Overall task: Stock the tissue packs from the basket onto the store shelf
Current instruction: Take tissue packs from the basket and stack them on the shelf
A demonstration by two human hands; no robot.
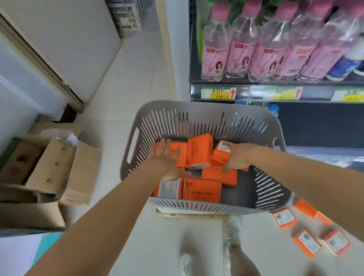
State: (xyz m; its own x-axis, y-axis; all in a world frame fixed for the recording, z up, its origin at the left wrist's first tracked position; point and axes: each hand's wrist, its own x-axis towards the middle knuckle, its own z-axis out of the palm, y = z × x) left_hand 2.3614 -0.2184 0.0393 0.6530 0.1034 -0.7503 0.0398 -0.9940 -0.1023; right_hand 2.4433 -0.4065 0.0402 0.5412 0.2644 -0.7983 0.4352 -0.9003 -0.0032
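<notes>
Inside the basket walls, both hands press orange tissue packs.

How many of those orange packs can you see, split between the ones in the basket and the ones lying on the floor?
Orange tissue packs in the grey basket: 6 visible, e.g.; more may be hidden beneath.
Orange tissue packs on the floor, right of the basket: 6, e.g.; one is cut off at the bottom edge.
Total: 12 visible.
Both the left hand and the right hand rest on packs in the basket.
</notes>
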